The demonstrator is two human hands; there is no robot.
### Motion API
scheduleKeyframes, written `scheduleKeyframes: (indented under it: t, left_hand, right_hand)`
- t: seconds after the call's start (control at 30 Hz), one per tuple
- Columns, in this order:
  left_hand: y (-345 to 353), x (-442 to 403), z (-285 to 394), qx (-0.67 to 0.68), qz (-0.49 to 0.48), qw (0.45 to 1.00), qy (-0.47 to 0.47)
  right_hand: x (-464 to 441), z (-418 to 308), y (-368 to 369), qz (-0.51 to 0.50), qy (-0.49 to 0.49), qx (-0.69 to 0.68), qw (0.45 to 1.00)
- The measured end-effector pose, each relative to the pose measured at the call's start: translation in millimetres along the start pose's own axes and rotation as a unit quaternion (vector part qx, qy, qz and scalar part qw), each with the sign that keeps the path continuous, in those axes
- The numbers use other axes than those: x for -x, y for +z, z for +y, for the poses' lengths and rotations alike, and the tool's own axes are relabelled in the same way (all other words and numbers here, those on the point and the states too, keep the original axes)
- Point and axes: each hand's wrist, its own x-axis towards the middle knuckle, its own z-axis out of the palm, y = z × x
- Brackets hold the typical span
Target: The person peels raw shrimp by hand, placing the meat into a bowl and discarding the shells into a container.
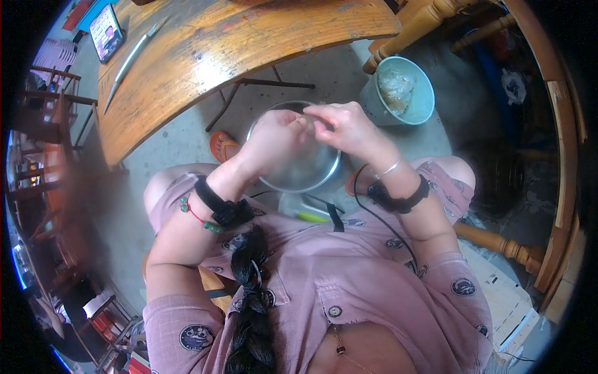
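A round metal bowl sits low between my knees, its inside blurred. Above it my left hand is closed, with thumb and fingers pinched together. My right hand meets it from the other side, its fingertips also closed in a pinch. Both sets of fingertips come together over the bowl's far half. Whatever lies between them is too small and blurred to name. The hands hide part of the bowl's rim and inside.
A wooden table curves ahead, bearing a phone and a long, thin, blade-like tool. Right of the bowl stands a pale blue bucket containing a clear plastic bag. A black cable runs across my lap.
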Motion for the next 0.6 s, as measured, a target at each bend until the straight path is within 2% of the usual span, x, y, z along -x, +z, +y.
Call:
scheduleKeyframes:
  t: [0.43,0.5,0.6]
  left_hand:
    - [3,7,11,0.013,-0.005,1.000,-0.011]
    - [0,6,13,0.027,-0.017,0.999,-0.015]
    - [-1,8,16,0.060,-0.024,0.998,-0.026]
  right_hand:
    - [2,6,1,0.029,-0.007,-0.012,0.999]
    - [1,2,-4,0.004,0.074,-0.053,0.996]
    - [0,-2,-10,-0.008,0.045,-0.057,0.997]
